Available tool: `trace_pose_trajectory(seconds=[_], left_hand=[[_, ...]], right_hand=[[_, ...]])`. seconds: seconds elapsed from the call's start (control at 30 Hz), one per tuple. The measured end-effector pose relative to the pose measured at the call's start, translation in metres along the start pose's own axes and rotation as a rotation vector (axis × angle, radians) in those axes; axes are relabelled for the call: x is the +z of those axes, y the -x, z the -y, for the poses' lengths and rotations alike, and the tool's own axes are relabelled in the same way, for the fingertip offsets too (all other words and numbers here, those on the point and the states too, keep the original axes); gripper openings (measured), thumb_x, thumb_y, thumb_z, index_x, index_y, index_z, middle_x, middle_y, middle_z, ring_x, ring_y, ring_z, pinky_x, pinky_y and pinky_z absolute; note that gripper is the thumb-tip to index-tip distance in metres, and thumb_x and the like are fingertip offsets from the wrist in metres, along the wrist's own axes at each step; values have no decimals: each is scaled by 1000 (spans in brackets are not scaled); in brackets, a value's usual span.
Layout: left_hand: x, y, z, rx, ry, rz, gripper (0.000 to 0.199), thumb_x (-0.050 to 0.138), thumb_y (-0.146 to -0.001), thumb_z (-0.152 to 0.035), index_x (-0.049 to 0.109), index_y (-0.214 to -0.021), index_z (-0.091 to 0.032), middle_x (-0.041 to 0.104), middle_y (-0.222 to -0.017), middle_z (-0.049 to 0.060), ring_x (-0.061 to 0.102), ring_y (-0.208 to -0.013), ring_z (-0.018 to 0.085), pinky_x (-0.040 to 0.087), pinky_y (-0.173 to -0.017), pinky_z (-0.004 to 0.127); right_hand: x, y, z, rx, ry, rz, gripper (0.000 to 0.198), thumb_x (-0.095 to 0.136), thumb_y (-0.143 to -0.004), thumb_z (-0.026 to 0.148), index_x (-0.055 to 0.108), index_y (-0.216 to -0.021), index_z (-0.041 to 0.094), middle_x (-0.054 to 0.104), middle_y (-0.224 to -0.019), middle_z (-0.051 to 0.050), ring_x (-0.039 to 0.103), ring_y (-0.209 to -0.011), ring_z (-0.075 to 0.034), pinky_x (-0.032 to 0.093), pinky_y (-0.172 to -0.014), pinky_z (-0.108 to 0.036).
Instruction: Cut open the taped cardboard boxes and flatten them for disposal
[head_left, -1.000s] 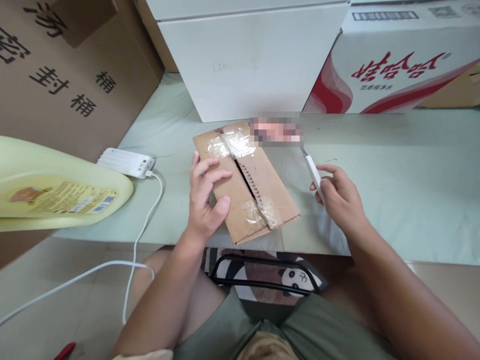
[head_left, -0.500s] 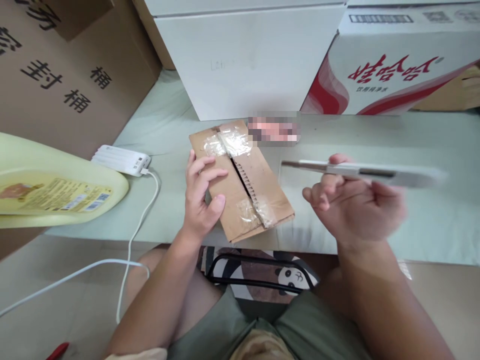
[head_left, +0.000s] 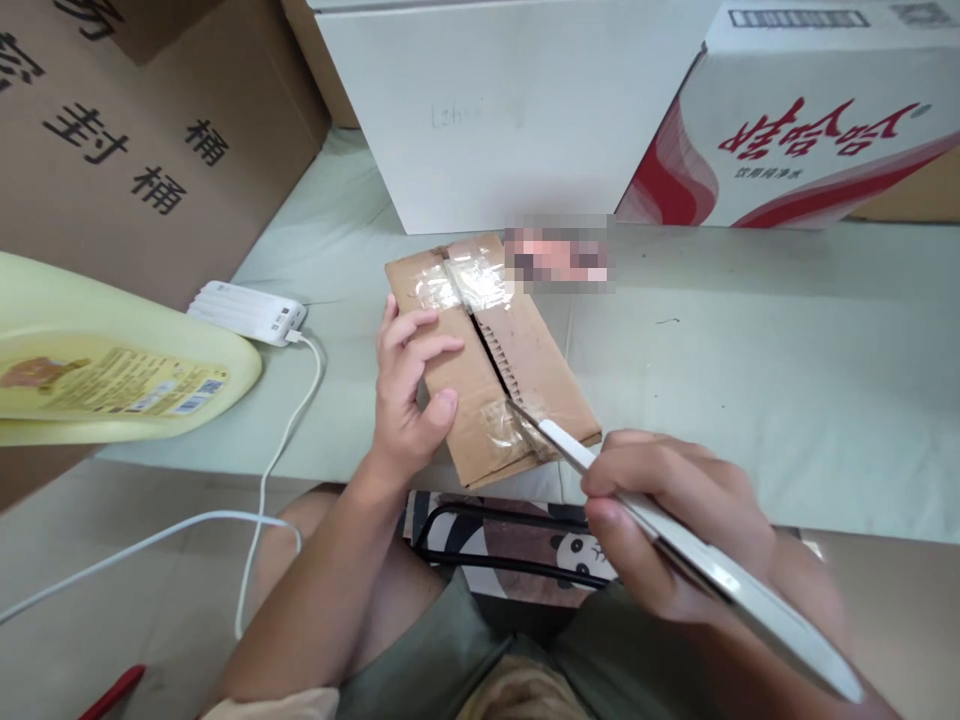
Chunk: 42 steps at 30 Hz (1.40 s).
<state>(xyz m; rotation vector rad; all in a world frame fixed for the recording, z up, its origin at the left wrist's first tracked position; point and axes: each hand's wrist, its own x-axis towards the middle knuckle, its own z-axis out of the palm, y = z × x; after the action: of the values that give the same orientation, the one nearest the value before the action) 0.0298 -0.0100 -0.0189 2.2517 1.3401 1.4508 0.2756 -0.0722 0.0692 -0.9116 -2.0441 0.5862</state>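
Cardboard box (head_left: 525, 360): As it lay slantwise on the pale green cloth (head_left: 750, 340), steadied from one side only, it could have slid or twisted under a hard push.
Right hand (head_left: 697, 520): Its grip was wrapped around the white-handled knife; if the tape had given way suddenly, the force behind it could have carried the hand too far.
Left hand (head_left: 412, 390): Its grip was spread over the near-side flap, apparently pressing rather than clasping; the thumb lay nearest the blade, where a sideways slip could have cut it.
White-handled knife (head_left: 720, 580): The tip met the seam at its closer taped end; driven too deep, it might have scored whatever lay inside, which was hidden.
Clear tape (head_left: 502, 430): Its wrinkles could have snagged the blade and made it jump.
Brown carton (head_left: 172, 140): Bold black characters included 封 and, twice, 桶; others were cut off.
White box (head_left: 510, 110): Faint handwriting seemed to begin "Lzh".
Red-and-white carton (head_left: 810, 180): The red brush lettering looked like 娃哈哈, with 饮用纯净水 in small type below and a barcode above.
Yellow bottle (head_left: 127, 350): Its label carried a bear-like picture and print too fine to read.
Power bank (head_left: 244, 312): Its tiny markings were illegible.
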Motion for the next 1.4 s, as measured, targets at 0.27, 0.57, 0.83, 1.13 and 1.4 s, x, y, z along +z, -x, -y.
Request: trace_pose_trajectory(seconds=[0.27,0.57,0.83,1.13,1.4], left_hand=[[-1,1,-2,-61,-2,13,41,44,-95,-64,63,-112,-32,59,-130,6,55,-133,31,20,-132,62],[1,0,-2,-14,41,-7,35,45,-97,-57,62,-118,-34,57,-131,5,55,-132,29,22,-132,61],[2,1,1,-20,25,-4,38,45,-97,-62,63,-118,-35,57,-131,6,55,-132,30,21,-132,62],[2,1,0,-33,21,7,39,45,-97,-61,64,-117,-33,57,-132,5,54,-134,30,20,-132,61],[1,2,-1,-12,37,30,37,45,-98,-57,63,-120,-33,56,-135,5,52,-137,30,20,-132,59]], right_hand=[[11,8,2,-4,132,-170,13,56,-91,15,63,-95,25,59,-58,4,47,-41,-12,39,-44,-29],[13,8,4,-7,155,-126,10,61,-90,14,63,-93,23,60,-56,5,53,-43,-11,43,-47,-26],[11,8,7,34,117,-127,10,59,-90,15,62,-91,25,61,-56,5,53,-42,-11,44,-46,-25],[9,11,14,85,103,-128,11,54,-94,16,59,-87,22,62,-56,5,55,-42,-8,46,-47,-21],[2,10,20,107,100,-100,14,52,-94,12,58,-85,21,61,-55,6,54,-42,-6,45,-47,-18]])
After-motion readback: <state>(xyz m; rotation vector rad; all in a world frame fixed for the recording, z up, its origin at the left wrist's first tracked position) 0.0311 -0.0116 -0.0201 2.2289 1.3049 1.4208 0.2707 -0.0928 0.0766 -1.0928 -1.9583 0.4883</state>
